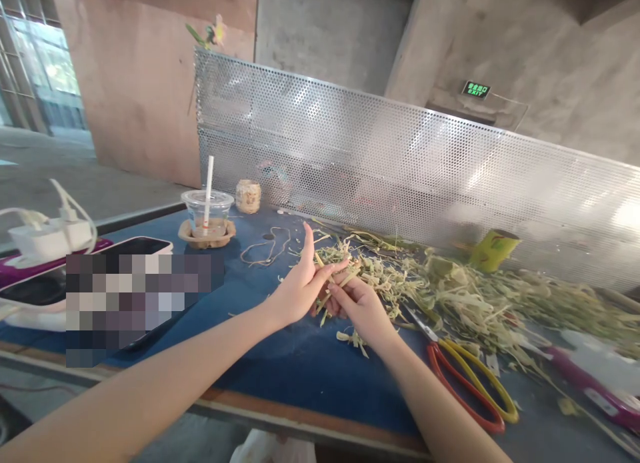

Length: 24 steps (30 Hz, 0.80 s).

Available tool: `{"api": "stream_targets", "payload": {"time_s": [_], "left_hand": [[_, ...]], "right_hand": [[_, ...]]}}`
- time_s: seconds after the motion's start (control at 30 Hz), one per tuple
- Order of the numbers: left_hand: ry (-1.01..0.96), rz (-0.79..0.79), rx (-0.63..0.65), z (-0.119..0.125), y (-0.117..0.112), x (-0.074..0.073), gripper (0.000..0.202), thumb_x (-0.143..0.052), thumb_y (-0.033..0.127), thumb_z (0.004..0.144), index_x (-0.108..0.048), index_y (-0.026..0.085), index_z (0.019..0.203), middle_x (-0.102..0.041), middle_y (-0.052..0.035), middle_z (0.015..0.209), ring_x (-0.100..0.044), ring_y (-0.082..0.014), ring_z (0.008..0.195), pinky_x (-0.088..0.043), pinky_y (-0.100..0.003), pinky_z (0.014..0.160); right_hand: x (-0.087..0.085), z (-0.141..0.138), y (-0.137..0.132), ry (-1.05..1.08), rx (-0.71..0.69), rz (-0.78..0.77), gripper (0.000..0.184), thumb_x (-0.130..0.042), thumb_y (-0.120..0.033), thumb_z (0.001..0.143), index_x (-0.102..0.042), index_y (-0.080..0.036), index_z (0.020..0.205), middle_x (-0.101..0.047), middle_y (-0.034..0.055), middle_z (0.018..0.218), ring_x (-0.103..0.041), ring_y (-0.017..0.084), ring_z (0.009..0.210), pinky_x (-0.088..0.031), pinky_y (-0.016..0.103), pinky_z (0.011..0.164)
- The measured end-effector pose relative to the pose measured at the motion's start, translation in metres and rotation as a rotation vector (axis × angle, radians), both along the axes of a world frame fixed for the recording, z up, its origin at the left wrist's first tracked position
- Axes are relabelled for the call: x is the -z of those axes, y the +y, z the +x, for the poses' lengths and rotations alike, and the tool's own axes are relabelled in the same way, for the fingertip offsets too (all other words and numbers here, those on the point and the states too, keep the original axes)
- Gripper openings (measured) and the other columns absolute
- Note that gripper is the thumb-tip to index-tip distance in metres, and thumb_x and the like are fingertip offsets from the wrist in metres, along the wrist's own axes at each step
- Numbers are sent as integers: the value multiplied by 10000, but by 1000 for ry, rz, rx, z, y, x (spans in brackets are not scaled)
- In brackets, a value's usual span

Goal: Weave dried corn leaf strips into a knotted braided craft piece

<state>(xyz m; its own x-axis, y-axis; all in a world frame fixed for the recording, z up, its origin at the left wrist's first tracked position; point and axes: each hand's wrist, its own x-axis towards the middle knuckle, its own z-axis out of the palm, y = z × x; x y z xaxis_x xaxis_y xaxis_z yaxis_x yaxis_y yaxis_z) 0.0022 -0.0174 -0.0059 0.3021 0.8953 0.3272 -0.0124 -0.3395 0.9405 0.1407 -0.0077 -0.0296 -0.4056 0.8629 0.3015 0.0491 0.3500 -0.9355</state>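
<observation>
My left hand (301, 286) and my right hand (359, 305) meet above the middle of the table. Between them is a small bunch of pale green plant strips (325, 302), thin and dry-looking. One finger of my left hand points upward while its thumb lies across the strips. The thumb and fingers of my right hand are closed on the same bunch. Some fingers are hidden behind the strips and the other hand. A loose heap of shredded plant strips (387, 276) lies just beyond. Scissors (470, 383) with red and yellow handles rest to the right of my right forearm.
On the blue tabletop (320, 376), a plastic cup (207, 206) with a straw stands in a cardboard holder. Nearby are a small jar (249, 196) and a string loop (267, 246). Phones and chargers (53, 235) sit left. A yellow-green roll (494, 250) stands before the perforated metal screen (350, 150).
</observation>
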Motion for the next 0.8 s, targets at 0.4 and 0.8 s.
{"api": "stream_targets", "payload": {"time_s": [0.4,0.8], "left_hand": [[487,119,119,-8,-1,3,425,-409,502,807,-579,157,987,-650,-37,660,-535,-129,477,-378,-227,470],[1057,550,-26,-5,3,1,438,-407,446,815,-562,157,524,-561,-75,499,-532,-195,474,-344,-269,472]], "right_hand": [[-1,10,8,-4,28,-47,230,-571,-384,729,-437,-203,776,-426,-68,535,-401,70,423,-289,195,404],[-13,14,-5,-165,-64,24,210,-541,-381,767,-459,-190,734,-361,-81,483,-319,54,400,-238,188,388]]}}
